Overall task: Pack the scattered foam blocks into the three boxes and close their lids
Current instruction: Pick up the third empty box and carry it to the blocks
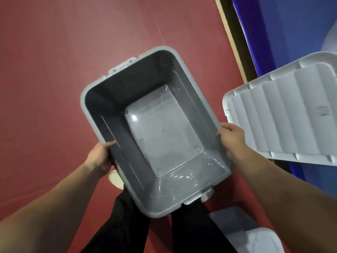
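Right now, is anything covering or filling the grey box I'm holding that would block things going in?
Nothing visible does. The grey box is lidless and empty, its bare floor showing. The left hand and right hand grip opposite rims. The white lid lies to the right, clear of the opening.

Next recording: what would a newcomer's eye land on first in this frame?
An empty grey box fills the centre, held up over the red floor. The left hand grips one long rim and the right hand grips the opposite one. Off to the right a white ribbed lid lies apart from the box.
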